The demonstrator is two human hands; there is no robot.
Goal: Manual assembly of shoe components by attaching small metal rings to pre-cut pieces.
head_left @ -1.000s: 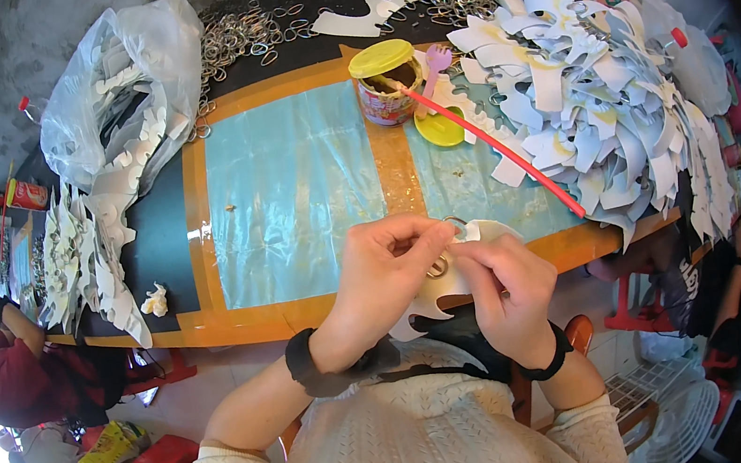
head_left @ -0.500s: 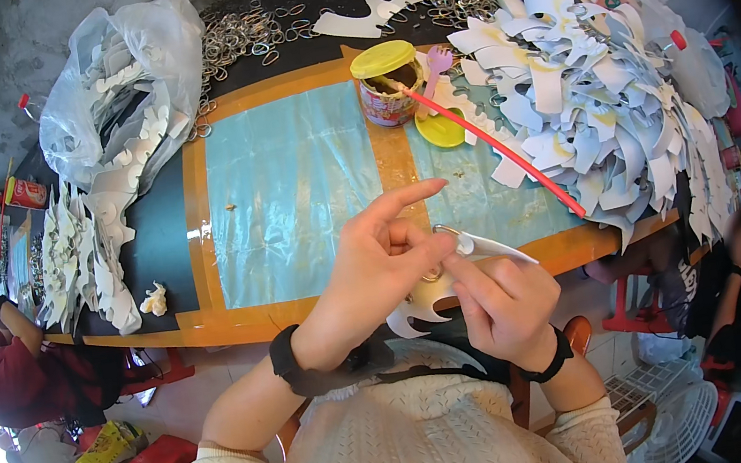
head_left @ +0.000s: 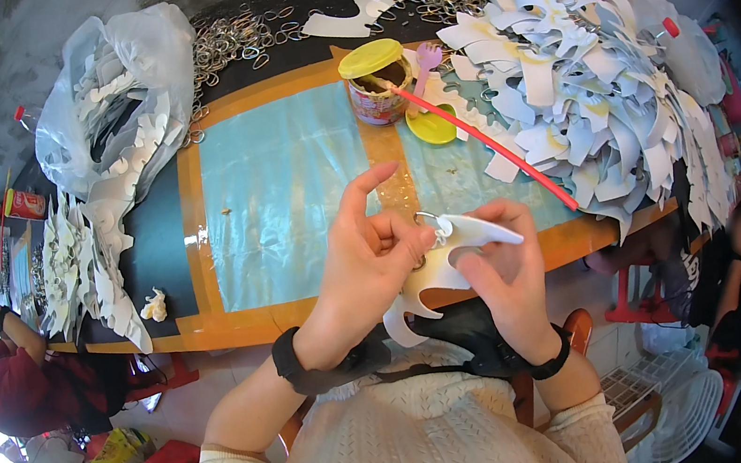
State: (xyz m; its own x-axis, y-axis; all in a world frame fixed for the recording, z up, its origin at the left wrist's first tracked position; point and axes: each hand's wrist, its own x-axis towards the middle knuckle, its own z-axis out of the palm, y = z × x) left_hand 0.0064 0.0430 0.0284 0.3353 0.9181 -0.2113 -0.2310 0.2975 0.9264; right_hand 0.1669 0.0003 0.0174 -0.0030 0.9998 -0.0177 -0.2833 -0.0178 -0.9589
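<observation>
A white scalloped piece (head_left: 438, 275) of flat, leather-like sheet is held above the table's near edge, between my two hands. My left hand (head_left: 358, 266) pinches its left part with the thumb and bent fingers, its index finger sticking up. A metal ring (head_left: 425, 215) shows at my left thumb tip, by a fold in the piece; how it sits in the fold is partly hidden. My right hand (head_left: 512, 278) is closed on the piece's pointed right end, thumb on the near side and fingers behind.
A tub of brown paste (head_left: 378, 105) stands ahead with a red-handled brush (head_left: 501, 151) leaning out. White cut pieces (head_left: 588, 97) heap on the right. Metal rings (head_left: 236, 47) lie at the back. A plastic bag (head_left: 171, 56) holds pieces at left. People sit at both sides.
My right fingers have moved off the spot by my left thumb and now grip the piece's right end. More of the piece shows. My left hand keeps its pinch.
</observation>
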